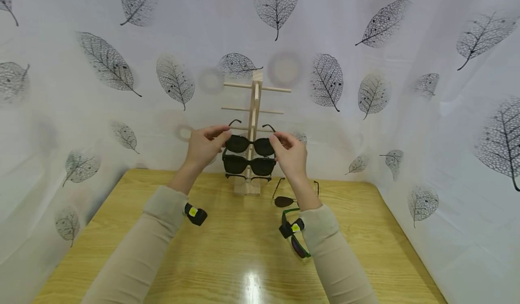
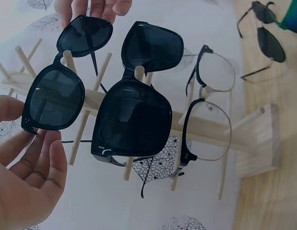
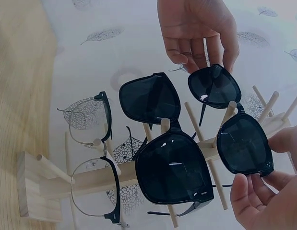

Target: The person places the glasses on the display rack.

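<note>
Both hands hold one pair of black sunglasses (image 1: 264, 147) by its outer ends, high on a wooden eyewear stand (image 1: 255, 97). The left hand (image 1: 204, 148) pinches one end of the frame; the right hand (image 1: 291, 156) pinches the other. In the left wrist view, the bridge of these sunglasses (image 2: 54, 98) lies against a short peg; whether the peg bears their weight I cannot tell. Just below, larger black sunglasses (image 3: 173, 167) sit on the stand. Lowest on it hang half-rim glasses with clear lenses (image 3: 113, 189).
On the wooden table (image 1: 219, 245), right of the stand, lie dark-lensed sunglasses (image 1: 283, 201) with temples spread. Nearer, green-framed sunglasses (image 1: 299, 247) lie partly behind the right wrist's camera. Bare crossbars (image 1: 276, 89) stick out at the stand's top. A leaf-patterned curtain (image 1: 227, 20) hangs behind.
</note>
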Available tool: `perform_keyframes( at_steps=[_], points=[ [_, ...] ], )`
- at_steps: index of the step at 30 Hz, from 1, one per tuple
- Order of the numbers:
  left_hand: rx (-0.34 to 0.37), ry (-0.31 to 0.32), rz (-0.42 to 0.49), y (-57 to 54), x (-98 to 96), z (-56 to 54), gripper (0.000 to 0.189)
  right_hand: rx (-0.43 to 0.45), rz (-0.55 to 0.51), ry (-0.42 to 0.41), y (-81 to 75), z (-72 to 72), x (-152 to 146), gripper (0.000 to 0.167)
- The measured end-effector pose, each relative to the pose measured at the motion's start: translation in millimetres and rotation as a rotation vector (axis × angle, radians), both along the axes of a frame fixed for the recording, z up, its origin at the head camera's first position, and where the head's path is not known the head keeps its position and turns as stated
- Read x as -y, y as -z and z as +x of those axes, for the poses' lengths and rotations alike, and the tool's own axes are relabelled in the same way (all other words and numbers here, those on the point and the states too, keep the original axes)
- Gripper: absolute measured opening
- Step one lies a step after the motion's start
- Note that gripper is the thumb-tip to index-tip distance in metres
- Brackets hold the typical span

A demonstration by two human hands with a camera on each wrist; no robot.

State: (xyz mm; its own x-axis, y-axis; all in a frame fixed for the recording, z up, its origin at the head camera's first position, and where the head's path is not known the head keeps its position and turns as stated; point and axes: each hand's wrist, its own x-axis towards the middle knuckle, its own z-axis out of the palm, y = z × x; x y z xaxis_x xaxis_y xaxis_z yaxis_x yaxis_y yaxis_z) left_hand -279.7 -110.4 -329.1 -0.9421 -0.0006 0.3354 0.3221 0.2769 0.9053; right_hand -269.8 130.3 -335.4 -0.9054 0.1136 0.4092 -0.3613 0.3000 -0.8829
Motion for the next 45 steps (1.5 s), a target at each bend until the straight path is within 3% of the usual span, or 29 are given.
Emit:
perform_keyframes(
  at_steps=[30, 45],
  points=[
    [0.047, 0.016, 0.044, 4.0, 0.0, -1.5, 0.036, 0.034, -0.013, -0.018, 4.7, -1.7, -1.3, 0.034],
    [0.030, 0.015, 0.032, 6.0, -0.7, -0.5, 0.036, 0.030, 0.002, -0.018, 4.2, -3.5, -2.3, 0.033]
  ],
)
